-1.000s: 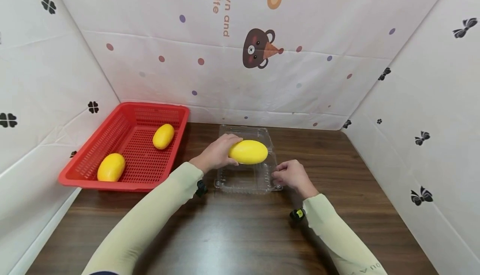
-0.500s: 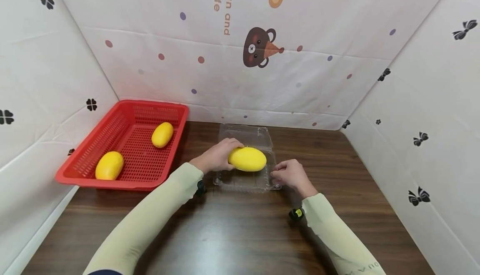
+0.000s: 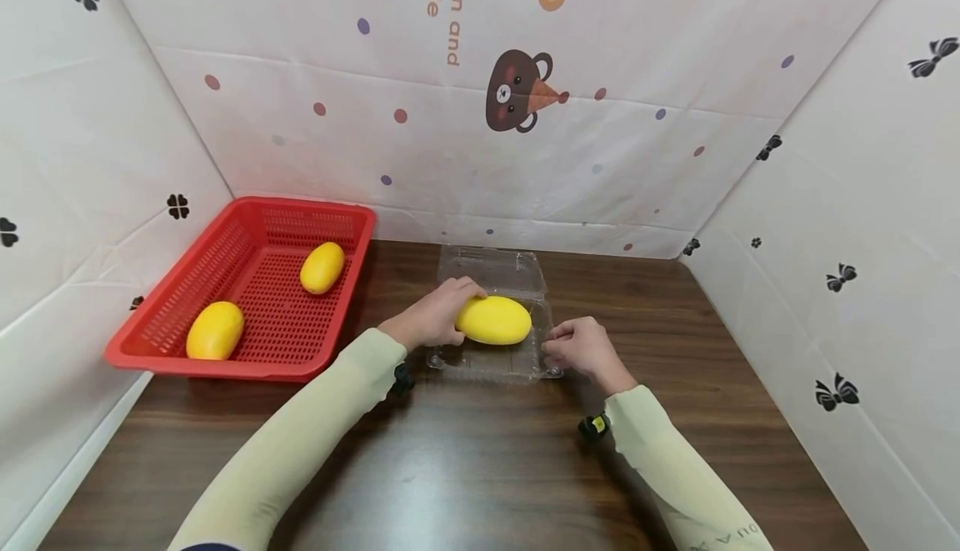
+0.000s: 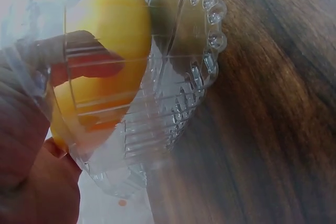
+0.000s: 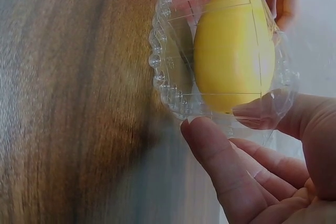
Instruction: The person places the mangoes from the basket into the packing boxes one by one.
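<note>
A smooth yellow oval fruit, like a mango (image 3: 495, 320), lies lengthwise across the base of a clear plastic clamshell box (image 3: 487, 366). My left hand (image 3: 437, 316) grips the mango by its left end, thumb toward me and fingers at the far side. Through the transparent wall in the left wrist view, the mango (image 4: 113, 35) and the thumb tip show inside the box. My right hand (image 3: 585, 353) pinches the box's right wall between thumb and fingers. Its thumb (image 5: 257, 114) shows through the plastic, near the mango's end. The box's lid (image 3: 491, 266) stands raised at the back.
A red perforated basket (image 3: 341, 326) sits at the left, holding a mango (image 3: 322, 268) near its back right and another mango (image 3: 215, 331) near its front left. Beneath everything is a dark wooden table (image 3: 420, 468). Printed white sheets (image 3: 420, 159) enclose the back and sides.
My left hand has lowered the mango from above the box down into its base. The right hand has kept its place at the box's right wall. The head view has shifted slightly.
</note>
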Action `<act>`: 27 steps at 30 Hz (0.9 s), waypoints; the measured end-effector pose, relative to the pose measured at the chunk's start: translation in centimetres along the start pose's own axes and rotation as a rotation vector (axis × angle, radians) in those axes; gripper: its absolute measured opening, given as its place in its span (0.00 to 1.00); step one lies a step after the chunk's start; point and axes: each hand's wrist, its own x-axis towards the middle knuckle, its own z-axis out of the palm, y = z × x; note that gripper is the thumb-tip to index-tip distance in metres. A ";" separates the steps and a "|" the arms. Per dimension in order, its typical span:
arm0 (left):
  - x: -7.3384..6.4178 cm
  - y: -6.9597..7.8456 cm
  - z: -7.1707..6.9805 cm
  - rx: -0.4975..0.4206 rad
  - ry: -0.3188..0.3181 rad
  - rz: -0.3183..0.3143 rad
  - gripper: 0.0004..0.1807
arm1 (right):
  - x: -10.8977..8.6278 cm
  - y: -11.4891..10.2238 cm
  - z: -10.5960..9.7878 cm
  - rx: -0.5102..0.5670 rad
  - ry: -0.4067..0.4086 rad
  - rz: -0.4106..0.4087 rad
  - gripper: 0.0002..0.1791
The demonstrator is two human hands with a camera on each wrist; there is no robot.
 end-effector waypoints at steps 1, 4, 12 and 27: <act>0.0 0.0 0.0 -0.006 0.004 0.000 0.41 | 0.0 0.0 0.0 0.001 0.000 0.000 0.15; -0.2 0.0 -0.1 -0.031 0.009 -0.008 0.39 | 0.0 0.0 -0.1 0.002 -0.002 -0.007 0.15; -0.1 -0.2 0.1 -0.025 0.028 -0.064 0.37 | 0.2 0.2 0.0 0.002 -0.003 -0.014 0.15; 0.1 -0.3 0.4 0.043 0.079 -0.033 0.35 | 0.5 0.2 0.0 0.000 -0.008 -0.029 0.14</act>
